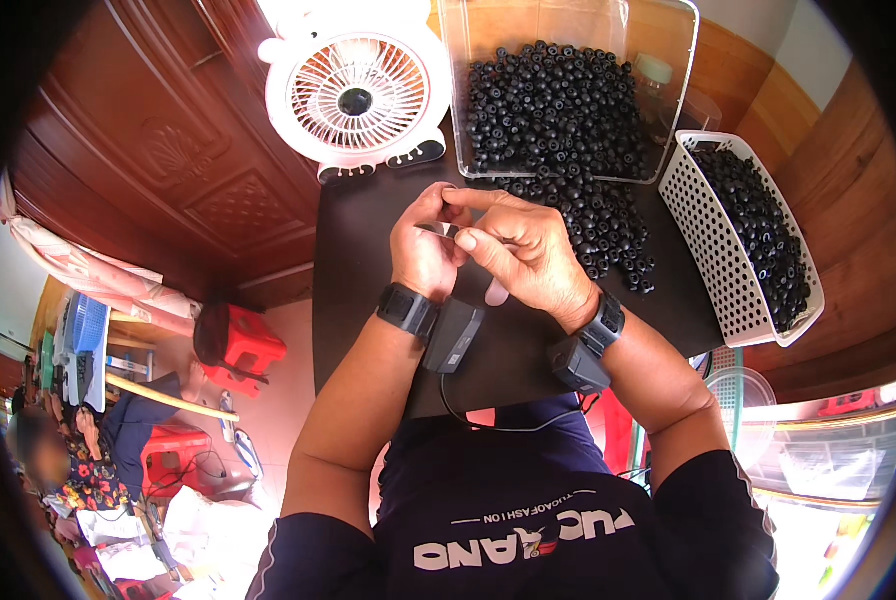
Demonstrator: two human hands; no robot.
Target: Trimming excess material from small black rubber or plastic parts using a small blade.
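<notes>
Strip of shiny metal between your two hands

Strip is thin and sits across the opening of your left hand, its near end at your right thumb tip. Your right hand pinches it between thumb and fingers; right forefinger reaches over to meet the left fingertips. Left fingers are curled, palm turned partly up; cannot tell whether they grasp anything.

Just below the grip, each wrist carries a black band with a box, a cable looping between them. Under the grip: dark table.

Right of the grip and slightly beyond, loose black pierced pieces are spread on the tabletop. They run back to a clear bin, also heaped with them. Farther right, a white perforated basket holds more.

Beyond the grip to its left, a white fan faces you. Well off to the left, lower down: red stool on the floor, and another person in a floral top.
</notes>
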